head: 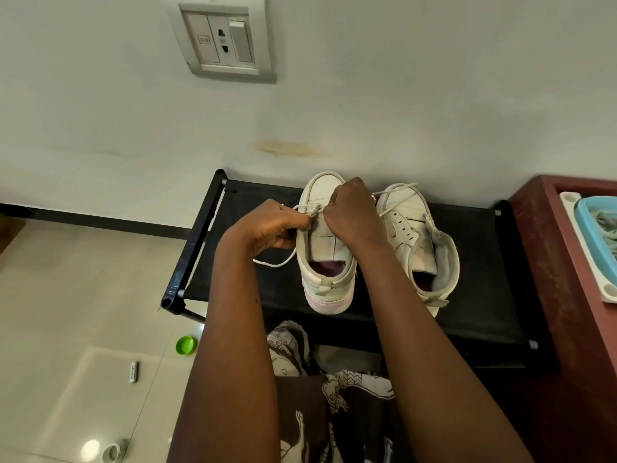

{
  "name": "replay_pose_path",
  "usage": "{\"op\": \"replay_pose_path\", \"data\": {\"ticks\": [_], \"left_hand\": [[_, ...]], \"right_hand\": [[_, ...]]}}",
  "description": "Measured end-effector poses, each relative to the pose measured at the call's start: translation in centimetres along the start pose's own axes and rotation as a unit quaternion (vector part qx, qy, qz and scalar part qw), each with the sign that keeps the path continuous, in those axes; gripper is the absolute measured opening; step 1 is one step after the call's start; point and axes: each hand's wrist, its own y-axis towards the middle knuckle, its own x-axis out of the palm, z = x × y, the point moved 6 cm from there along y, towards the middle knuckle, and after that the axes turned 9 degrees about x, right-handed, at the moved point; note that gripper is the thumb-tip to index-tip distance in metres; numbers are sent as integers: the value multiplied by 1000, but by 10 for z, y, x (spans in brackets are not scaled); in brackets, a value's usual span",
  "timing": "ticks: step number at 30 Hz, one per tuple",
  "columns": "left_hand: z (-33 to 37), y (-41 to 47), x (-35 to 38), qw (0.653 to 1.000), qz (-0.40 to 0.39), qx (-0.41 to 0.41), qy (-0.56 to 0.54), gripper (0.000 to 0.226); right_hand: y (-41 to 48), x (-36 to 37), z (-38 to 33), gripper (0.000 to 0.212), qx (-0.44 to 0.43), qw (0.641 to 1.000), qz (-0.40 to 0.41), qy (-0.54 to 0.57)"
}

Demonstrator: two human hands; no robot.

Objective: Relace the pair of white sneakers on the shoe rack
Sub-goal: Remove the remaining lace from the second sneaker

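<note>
Two white sneakers stand side by side on the black shoe rack [480,295], toes toward the wall. My left hand [270,225] pinches the white lace [309,210] at the left side of the left sneaker [325,252], near its lower eyelets. A loose end of that lace trails down onto the rack at the left. My right hand [354,215] is curled over the sneaker's right side and seems to grip the lace there; its fingertips are hidden. The right sneaker [414,235] lies untouched with a loose lace across its toe.
A dark red cabinet [547,248] stands right of the rack and carries a white tray with a blue basket [597,228]. On the tiled floor at the left lie a green lid [185,345], a small tube [134,372] and a tape roll [113,451]. The wall and a socket plate [222,38] are behind.
</note>
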Motion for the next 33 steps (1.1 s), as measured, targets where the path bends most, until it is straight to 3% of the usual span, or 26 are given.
{"op": "replay_pose_path", "data": {"ticks": [4, 9, 12, 16, 21, 24, 28, 33], "left_hand": [[1, -1, -2, 1000, -6, -2, -30, 5], [0, 0, -4, 1000, 2, 3, -8, 8], [0, 0, -5, 1000, 2, 2, -8, 9], [0, 6, -10, 999, 42, 24, -6, 31], [5, 21, -31, 953, 200, 118, 193, 18], [12, 23, -17, 935, 191, 150, 260, 26], [10, 27, -5, 929, 179, 157, 282, 24], [7, 28, -7, 927, 226, 155, 256, 18]], "right_hand": [[1, -9, 10, 21, 40, 993, 24, 106], [-1, -15, 15, 19, 19, 997, 27, 70], [5, -28, 27, 18, 53, 993, 58, 85], [4, -36, 44, 22, 101, 990, 88, 34], [-10, -25, 44, 21, 87, 994, 61, -18], [-25, -15, 37, 21, 26, 996, 80, 23], [-46, -9, 36, 34, 23, 990, 68, 124], [-50, -3, 29, 38, 30, 996, -5, 84]]}}
